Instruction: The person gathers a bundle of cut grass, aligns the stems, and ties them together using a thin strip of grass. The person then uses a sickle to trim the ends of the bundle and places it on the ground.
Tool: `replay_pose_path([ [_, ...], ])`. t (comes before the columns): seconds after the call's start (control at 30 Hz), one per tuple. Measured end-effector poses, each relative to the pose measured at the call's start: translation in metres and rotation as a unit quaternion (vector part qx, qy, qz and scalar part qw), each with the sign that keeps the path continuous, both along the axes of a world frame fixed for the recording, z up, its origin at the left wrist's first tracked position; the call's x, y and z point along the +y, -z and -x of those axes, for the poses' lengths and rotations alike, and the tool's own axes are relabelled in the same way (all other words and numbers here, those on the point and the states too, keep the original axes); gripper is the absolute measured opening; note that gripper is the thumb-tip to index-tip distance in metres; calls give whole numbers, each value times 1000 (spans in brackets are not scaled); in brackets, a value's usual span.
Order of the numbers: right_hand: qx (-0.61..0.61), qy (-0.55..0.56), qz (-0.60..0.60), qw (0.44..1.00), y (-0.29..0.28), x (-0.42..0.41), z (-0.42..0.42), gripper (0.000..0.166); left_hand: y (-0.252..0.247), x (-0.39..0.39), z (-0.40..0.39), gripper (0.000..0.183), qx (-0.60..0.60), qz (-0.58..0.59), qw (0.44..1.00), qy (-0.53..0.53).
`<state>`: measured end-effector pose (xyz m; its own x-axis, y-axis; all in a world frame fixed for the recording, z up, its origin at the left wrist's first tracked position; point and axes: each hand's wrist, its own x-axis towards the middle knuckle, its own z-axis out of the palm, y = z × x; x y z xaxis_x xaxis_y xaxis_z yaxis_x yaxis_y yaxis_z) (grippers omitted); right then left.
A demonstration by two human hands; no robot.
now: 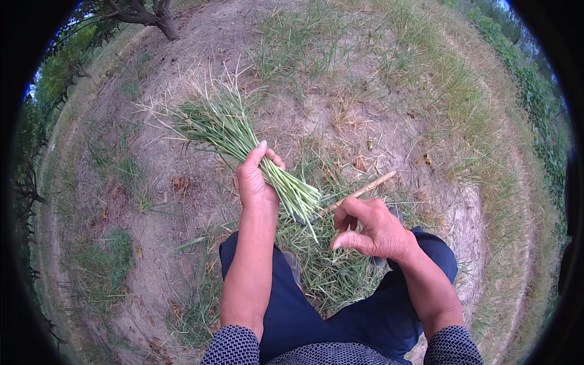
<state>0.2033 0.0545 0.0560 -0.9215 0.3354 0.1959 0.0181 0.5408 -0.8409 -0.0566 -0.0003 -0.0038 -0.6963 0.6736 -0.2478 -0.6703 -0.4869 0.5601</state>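
Note:
My left hand [258, 175] is closed around a bundle of long green grass stalks [219, 123]. The pale cut ends point down to the right, and the leafy, partly dry tips fan out to the upper left. Close to the cut ends, my right hand [372, 228] is held with thumb and fingers curled apart, nothing between them. Behind it on the ground lies a tool with a wooden handle [376, 182]; a bit of dark metal shows at its lower end, mostly hidden by the stalks, probably a sickle. Loose cut grass [337, 278] covers the ground between my feet.
My knees in dark trousers [378, 315] flank the cut grass. Bare soil [182, 246] with dry leaves lies to the left. Standing grass [328, 45] grows ahead and along the right. A tree trunk [165, 23] rises at the upper left.

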Motion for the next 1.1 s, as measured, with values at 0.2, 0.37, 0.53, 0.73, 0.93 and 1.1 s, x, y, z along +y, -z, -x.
replay_pose_path([
  [0.2, 17, 1, 33, 999, 2, -18, 5, 44, 1, 5, -5, 16, 48, 66, 996, -43],
  [0.37, 23, 16, 19, 999, 0, -21, 7, 29, -3, 6, -12, 17, 88, 66, 991, -76],
  [0.53, 21, 67, 1, 998, 5, -22, 11, 26, -5, 5, -16, 19, 94, 44, 993, -58],
  [0.73, 40, 104, -46, 993, 14, -20, 20, 27, -4, 5, -26, 15, 103, 48, 993, -7],
  [0.93, 15, 88, 2, 996, 14, -8, 13, 37, -9, 1, -25, 17, 118, 85, 989, -1],
  [1.1, -84, 191, -24, 978, 44, 14, 2, 38, -19, -19, -3, 15, 155, 101, 982, -28],
])
